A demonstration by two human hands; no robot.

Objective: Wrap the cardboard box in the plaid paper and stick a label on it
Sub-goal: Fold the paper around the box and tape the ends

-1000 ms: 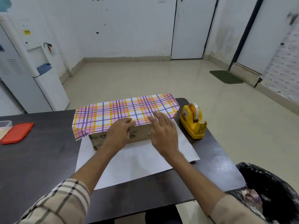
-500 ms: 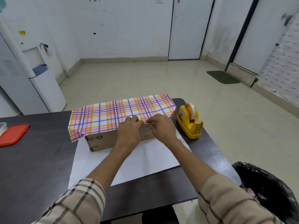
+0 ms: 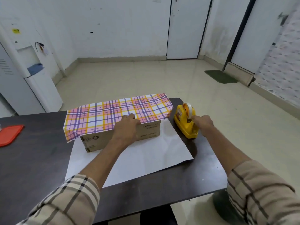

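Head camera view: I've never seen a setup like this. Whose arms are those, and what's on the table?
No machine here: a person wears a camera on the head, so you look down along their own arms. On the dark table a cardboard box stands on a white sheet, with plaid paper folded over its top. The left hand presses that paper against the box's near edge. The right hand reaches the yellow tape dispenser; whether it already pinches tape is unclear. A red lid lies far left.
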